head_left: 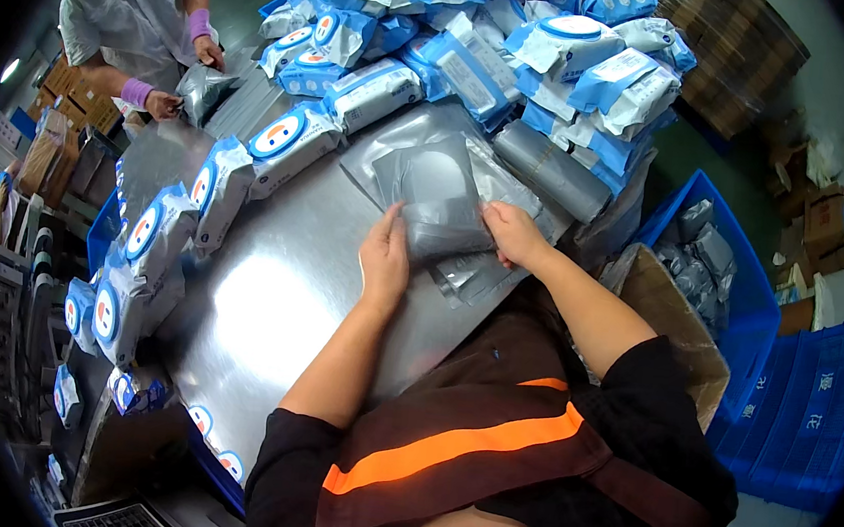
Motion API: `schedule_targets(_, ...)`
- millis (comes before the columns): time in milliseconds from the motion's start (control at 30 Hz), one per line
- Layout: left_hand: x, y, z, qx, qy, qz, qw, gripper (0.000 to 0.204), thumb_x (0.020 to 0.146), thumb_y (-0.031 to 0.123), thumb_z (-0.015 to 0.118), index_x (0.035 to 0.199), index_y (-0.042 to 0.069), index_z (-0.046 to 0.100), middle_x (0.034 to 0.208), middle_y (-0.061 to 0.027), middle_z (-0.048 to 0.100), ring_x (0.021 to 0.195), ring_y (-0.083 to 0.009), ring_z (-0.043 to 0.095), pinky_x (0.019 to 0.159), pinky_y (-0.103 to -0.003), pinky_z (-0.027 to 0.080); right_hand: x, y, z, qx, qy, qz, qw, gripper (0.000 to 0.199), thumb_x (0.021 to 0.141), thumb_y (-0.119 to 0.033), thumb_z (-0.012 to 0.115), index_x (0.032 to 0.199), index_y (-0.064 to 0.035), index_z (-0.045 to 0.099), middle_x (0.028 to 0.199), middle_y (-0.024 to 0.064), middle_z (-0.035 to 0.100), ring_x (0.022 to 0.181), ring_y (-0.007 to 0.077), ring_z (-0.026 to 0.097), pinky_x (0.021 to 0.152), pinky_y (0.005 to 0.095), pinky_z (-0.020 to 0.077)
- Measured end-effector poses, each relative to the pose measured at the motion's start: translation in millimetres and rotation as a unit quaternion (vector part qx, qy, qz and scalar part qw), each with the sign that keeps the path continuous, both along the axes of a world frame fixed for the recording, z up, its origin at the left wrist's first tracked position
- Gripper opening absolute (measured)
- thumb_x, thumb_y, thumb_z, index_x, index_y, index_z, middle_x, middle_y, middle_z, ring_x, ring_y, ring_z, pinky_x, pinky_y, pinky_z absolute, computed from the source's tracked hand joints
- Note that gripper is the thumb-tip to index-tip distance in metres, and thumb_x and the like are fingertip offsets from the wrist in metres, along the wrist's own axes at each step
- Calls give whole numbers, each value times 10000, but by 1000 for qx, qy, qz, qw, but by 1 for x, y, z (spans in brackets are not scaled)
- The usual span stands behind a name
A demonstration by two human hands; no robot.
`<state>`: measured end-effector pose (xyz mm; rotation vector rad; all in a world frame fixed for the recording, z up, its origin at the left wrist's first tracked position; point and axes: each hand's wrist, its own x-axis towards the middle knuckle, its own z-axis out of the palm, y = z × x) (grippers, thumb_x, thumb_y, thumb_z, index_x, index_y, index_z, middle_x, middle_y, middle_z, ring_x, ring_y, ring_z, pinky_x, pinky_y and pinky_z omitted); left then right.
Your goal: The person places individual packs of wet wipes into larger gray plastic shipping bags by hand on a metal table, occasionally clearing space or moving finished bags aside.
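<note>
Gripping one grey plastic bag (436,190) by opposite edges with left hand (384,260) and right hand (515,237), both closed lightly, presumably to keep limp film steady. Directly beneath, flat bags (461,279), too overlapped to count. Just beyond the right hand, one grey roll (551,169), probably for easy reach. Left of the hands, about six blue-and-white packs (293,150) lining the bench (336,216), seemingly for picking singly. Farther ahead, an uncountable heap of packs (469,67).
</note>
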<state>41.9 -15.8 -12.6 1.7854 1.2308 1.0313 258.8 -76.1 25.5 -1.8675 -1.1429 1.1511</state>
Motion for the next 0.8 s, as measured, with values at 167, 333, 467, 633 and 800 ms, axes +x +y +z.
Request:
schedule_targets(167, 7, 10, 17, -38, 76, -2, 996, 388, 946, 90, 477, 1322, -2, 491, 968, -225, 640, 899, -364, 639, 842, -448, 488, -4, 20, -15, 168, -390, 44, 904, 520, 1016, -492, 450, 1278, -49, 520, 1101, 137, 650, 881, 276, 679, 739, 423, 557)
schedule_targets(333, -8, 8, 3, 133, 70, -102, 983, 349, 894, 112, 561, 1234, 35, 569, 999, -225, 630, 961, -383, 620, 845, -452, 496, -32, -10, 36, -16, 369, -75, 926, 587, 982, -450, 563, 1433, -96, 436, 1380, 127, 515, 1273, 252, 495, 933, 492, 503)
schedule_targets(467, -28, 83, 70, 333, 152, -113, 924, 526, 767, 212, 773, 1249, 89, 600, 1096, -212, 628, 1037, -375, 597, 885, -453, 499, 20, -78, 21, 66, 498, -72, 862, 571, 957, -340, 641, 1417, -59, 451, 1300, 70, 599, 1188, 211, 577, 996, 414, 479)
schedule_targets(633, -107, 233, 80, 148, 463, -33, 874, 1076, 548, 327, 890, 1476, 106, 391, 1374, -231, 524, 1282, -405, 495, 1082, -437, 414, 103, -183, 60, 143, 384, -144, 901, 576, 938, -267, 664, 1417, -34, 446, 1292, 97, 597, 1191, 213, 573, 1028, 380, 454)
schedule_targets(800, -102, 273, 59, 81, 379, 71, 919, 1167, 559, 348, 887, 1533, 80, 301, 1365, -245, 540, 1236, -389, 550, 1036, -430, 444, 207, -265, 65, 151, 120, -516, 835, 543, 930, -465, 611, 1357, -139, 532, 1324, 129, 561, 1212, 294, 544, 936, 466, 475)
